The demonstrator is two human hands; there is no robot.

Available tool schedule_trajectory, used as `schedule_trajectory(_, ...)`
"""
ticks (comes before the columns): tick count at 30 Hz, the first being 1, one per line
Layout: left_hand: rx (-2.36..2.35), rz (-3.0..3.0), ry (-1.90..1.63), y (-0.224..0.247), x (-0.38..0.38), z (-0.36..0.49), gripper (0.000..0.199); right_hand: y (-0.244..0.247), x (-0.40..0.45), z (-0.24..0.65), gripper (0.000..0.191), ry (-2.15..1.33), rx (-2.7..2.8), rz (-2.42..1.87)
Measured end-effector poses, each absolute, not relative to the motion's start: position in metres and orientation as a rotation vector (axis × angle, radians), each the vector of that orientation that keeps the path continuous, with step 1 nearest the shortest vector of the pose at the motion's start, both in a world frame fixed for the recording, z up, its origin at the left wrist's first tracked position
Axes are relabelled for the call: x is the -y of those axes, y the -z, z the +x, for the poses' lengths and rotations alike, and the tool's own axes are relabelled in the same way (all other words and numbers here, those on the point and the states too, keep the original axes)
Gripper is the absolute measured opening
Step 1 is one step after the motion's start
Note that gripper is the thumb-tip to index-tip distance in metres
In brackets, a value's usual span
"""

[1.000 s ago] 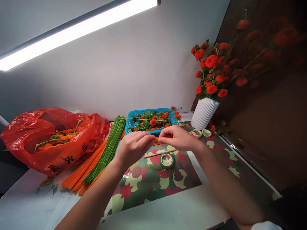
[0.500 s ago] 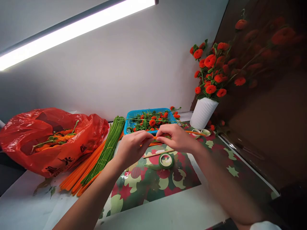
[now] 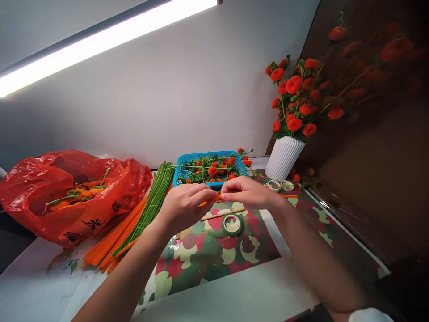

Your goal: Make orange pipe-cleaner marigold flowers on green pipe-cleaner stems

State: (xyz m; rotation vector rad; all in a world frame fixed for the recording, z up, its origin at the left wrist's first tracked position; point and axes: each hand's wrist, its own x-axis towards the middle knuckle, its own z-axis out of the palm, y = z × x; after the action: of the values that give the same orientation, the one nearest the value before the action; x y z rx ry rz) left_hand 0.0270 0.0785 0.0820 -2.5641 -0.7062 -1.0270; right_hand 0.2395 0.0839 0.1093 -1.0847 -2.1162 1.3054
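Observation:
Both hands meet in front of the blue basket, fingertips close together on an orange pipe cleaner (image 3: 290,196). My left hand (image 3: 187,203) is closed, thumb and fingers pinching the stem. Facing it, my right hand (image 3: 250,193) pinches the same stem with thumb and forefinger. The stem's free end pokes out past the right wrist; the fingers hide much of its middle. Just below the hands, a roll of green tape (image 3: 239,230) lies flat on the patterned mat (image 3: 214,268), beside a thin wooden stick (image 3: 214,216).
Orange fuzzy flowers fill the blue basket (image 3: 176,169). Left of it lie bundles of green pipe cleaners (image 3: 152,210) and orange pipe cleaners (image 3: 107,246), near a red plastic bag (image 3: 130,179). A white ribbed vase (image 3: 284,158) with orange flowers stands right, near two small tape rolls (image 3: 274,185).
The right hand has shifted slightly right and down, its fingers bending more around the stem. The stem's free end now reaches further right and sits a little lower.

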Motion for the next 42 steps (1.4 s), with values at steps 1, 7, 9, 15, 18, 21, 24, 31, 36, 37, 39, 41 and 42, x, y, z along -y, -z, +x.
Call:
schedule_trajectory(1, 0.653, -2.537, 1.026, -0.082, -0.078, 0.027, 0.006, -0.109, -0.085, 0.24, 0.022, -1.382, 2.08, -1.086)
schedule_trajectory(7, 0.504, -2.511, 1.0, -0.083, -0.078, 0.026, 0.006, -0.11, -0.089, 0.241, 0.028, -1.68, 1.936, -1.035)
schedule_trajectory(9, 0.463, -2.486, 0.992, -0.084, -0.077, 0.025, 0.008, -0.109, -0.09, 0.24, 0.031, -1.752, 1.905, -0.991)
schedule_trajectory(15, 0.374, -2.417, 0.975, -0.086, -0.076, 0.024, 0.012, -0.101, -0.095, 0.239, 0.025, -1.866, 1.794, -0.98)
schedule_trajectory(18, 0.388, -2.43, 0.969, -0.085, -0.076, 0.024, 0.011, -0.098, -0.096, 0.239, 0.024, -1.921, 1.775, -0.955)
schedule_trajectory(21, 0.441, -2.443, 0.947, -0.082, -0.077, 0.025, 0.009, -0.097, -0.096, 0.24, 0.027, -1.908, 1.785, -0.92)
schedule_trajectory(24, 0.487, -2.478, 0.933, -0.078, -0.078, 0.026, 0.012, -0.098, -0.094, 0.24, 0.032, -1.821, 1.857, -0.894)
schedule_trajectory(31, 0.839, -2.793, 1.326, -0.078, -0.075, 0.029, 0.012, -0.102, -0.089, 0.237, 0.024, -1.442, 2.042, -0.832)
schedule_trajectory(36, 1.423, -3.069, 1.579, -0.082, -0.076, 0.03, 0.02, -0.098, -0.087, 0.231, 0.015, -0.655, 2.284, -0.792)
schedule_trajectory(37, 1.546, -3.118, 1.643, -0.081, -0.077, 0.03, 0.021, -0.097, -0.086, 0.229, 0.016, -0.483, 2.328, -0.787)
schedule_trajectory(39, 1.717, -3.221, 1.712, -0.081, -0.081, 0.029, 0.023, -0.095, -0.086, 0.227, 0.019, -0.253, 2.408, -0.828)
schedule_trajectory(41, 1.751, -3.34, 1.606, -0.08, -0.084, 0.026, 0.024, -0.094, -0.085, 0.225, 0.019, -0.206, 2.464, -0.921)
schedule_trajectory(42, 1.723, -3.373, 1.501, -0.08, -0.085, 0.025, 0.024, -0.094, -0.085, 0.225, 0.018, -0.236, 2.477, -0.969)
